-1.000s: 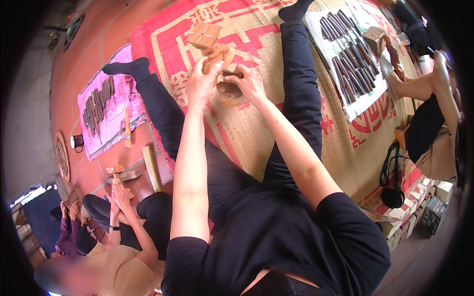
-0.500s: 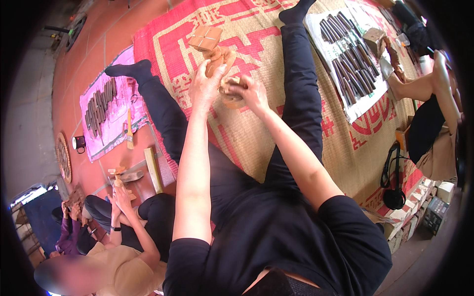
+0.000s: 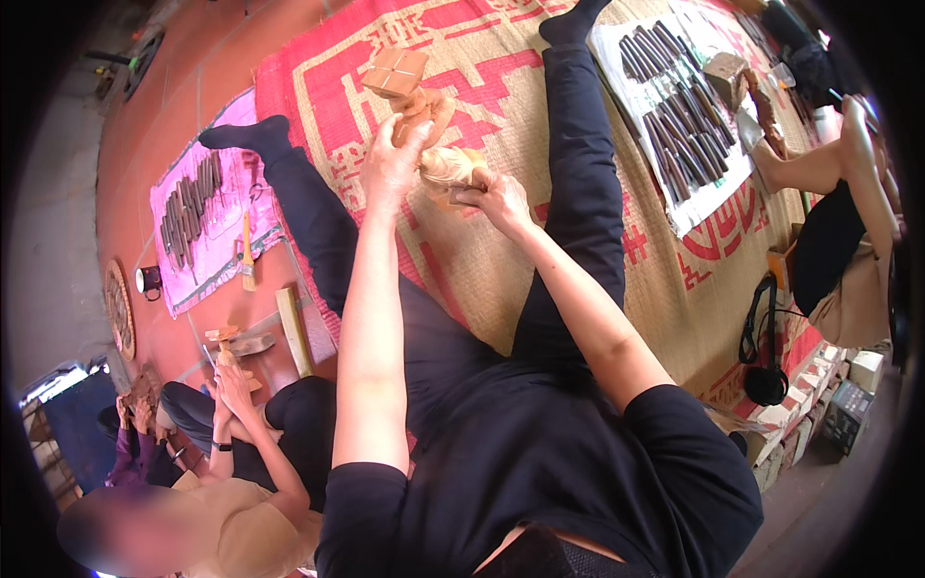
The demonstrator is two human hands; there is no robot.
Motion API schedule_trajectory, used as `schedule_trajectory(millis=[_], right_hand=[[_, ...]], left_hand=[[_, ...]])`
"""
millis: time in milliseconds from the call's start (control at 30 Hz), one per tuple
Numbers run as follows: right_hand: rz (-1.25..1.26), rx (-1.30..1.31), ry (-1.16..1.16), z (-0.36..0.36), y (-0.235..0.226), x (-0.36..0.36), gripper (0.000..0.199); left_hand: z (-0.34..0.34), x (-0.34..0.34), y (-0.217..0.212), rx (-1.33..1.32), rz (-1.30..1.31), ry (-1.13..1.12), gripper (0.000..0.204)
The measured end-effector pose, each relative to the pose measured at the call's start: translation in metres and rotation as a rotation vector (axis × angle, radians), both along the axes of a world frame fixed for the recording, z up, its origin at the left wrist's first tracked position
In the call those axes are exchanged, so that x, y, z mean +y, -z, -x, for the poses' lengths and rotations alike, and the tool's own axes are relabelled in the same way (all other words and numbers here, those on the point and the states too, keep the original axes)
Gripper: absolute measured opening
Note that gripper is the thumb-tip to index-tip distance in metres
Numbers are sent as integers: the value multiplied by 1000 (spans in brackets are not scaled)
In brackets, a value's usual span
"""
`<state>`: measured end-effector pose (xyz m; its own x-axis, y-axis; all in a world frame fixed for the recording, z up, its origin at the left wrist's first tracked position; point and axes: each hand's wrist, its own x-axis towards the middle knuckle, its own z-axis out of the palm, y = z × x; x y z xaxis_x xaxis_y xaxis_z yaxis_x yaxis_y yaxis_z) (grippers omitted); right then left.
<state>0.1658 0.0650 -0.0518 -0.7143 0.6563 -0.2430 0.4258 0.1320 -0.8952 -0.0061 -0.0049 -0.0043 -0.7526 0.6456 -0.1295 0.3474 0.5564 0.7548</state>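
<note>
A carved wooden figure (image 3: pixel 427 108) with a square block base is held out over the mat between my outstretched legs. My left hand (image 3: pixel 390 164) is closed around its middle, with the base pointing away from me. The figure's paler, rounded end, cut with fine grooves, faces my right hand (image 3: pixel 499 202). That hand's fingers are curled and pinched together at the edge of this pale end. Whatever they hold, if anything, is too small to make out.
A patterned red and straw mat (image 3: pixel 482 289) lies under me. Carving tools rest on a white cloth (image 3: pixel 686 220) at right and a pink cloth (image 3: pixel 217 275) at left. A brush (image 3: pixel 248 252), a mug (image 3: pixel 147 281) and a mallet (image 3: pixel 252 344) lie left. People sit on both sides.
My right hand has drawn back slightly right and down from the figure, uncovering its pale grooved end. My left hand keeps its hold, shifted slightly.
</note>
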Motion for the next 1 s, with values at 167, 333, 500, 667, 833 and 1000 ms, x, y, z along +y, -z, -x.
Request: schedule_trajectory(millis=[167,333,500,667,833,1000], right_hand=[[-155,90,165,20,-1,13,24],[-6,56,132,14,0,1,23],[16,118,130,-2,2,1,23],[-141,116,183,28,-7,10,25],[-56,46,98,-7,24,2,25],[-175,128,58,12,0,-8,28]], left_hand=[[1,0,3,-35,-24,-5,79],[-4,2,1,3,30,-2,79],[2,-3,1,-43,-29,-9,82],[-5,4,-5,5,12,1,82],[2,1,-2,-39,-2,-2,80],[1,-1,-3,-20,-8,0,82]])
